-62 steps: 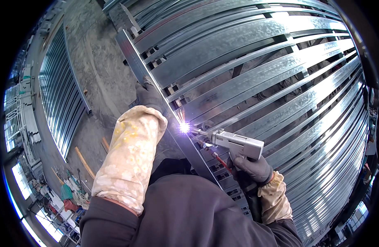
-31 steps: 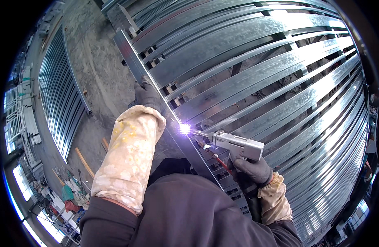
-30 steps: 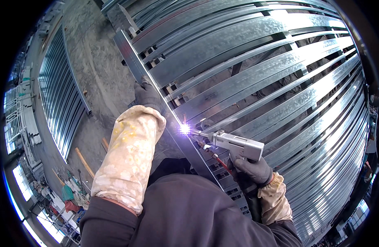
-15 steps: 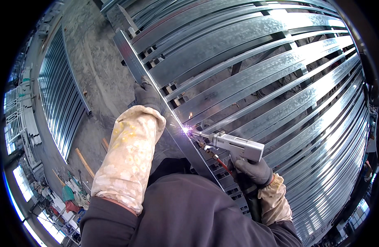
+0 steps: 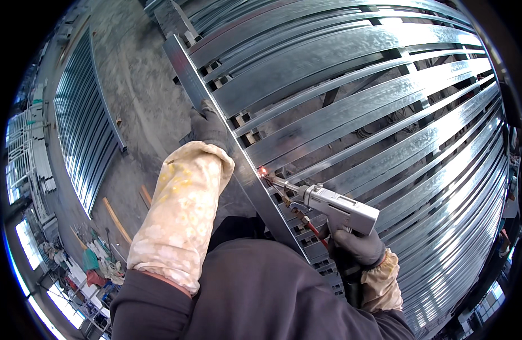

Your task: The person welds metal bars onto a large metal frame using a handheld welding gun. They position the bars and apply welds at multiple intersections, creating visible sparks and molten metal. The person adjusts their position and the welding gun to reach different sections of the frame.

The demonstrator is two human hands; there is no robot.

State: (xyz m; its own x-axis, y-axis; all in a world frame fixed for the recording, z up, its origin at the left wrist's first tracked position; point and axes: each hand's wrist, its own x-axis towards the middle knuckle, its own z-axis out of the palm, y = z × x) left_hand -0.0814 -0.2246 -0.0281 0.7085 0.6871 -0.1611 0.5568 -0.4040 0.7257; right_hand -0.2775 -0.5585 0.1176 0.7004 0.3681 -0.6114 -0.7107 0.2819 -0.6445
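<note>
My right hand [image 5: 360,245], in a dark glove, is closed round the handle of a silver handheld welding gun [image 5: 345,208]. The gun's nozzle touches the joint between a long galvanized steel end rail [image 5: 260,198] and one of the flat crossbars [image 5: 323,129]. A small orange-red glow [image 5: 263,170] shows at that spot. Farther up the same rail, my gloved left hand [image 5: 209,126] grips its edge, with the fingertips partly hidden. A thin wire feed tube [image 5: 298,213] with a red section runs under the gun to the nozzle.
Many parallel steel bars [image 5: 431,224] stretch to the right with gaps between them. Another slatted metal panel [image 5: 82,124] lies on the concrete floor [image 5: 139,107] at left. Wooden strips [image 5: 117,220] lie nearby; cloths and clutter [image 5: 96,263] are at lower left.
The bright violet arc and sparks have gone, leaving an orange-red glow. The gun and my right hand have shifted slightly right and down in view. My left hand still grips the rail.
</note>
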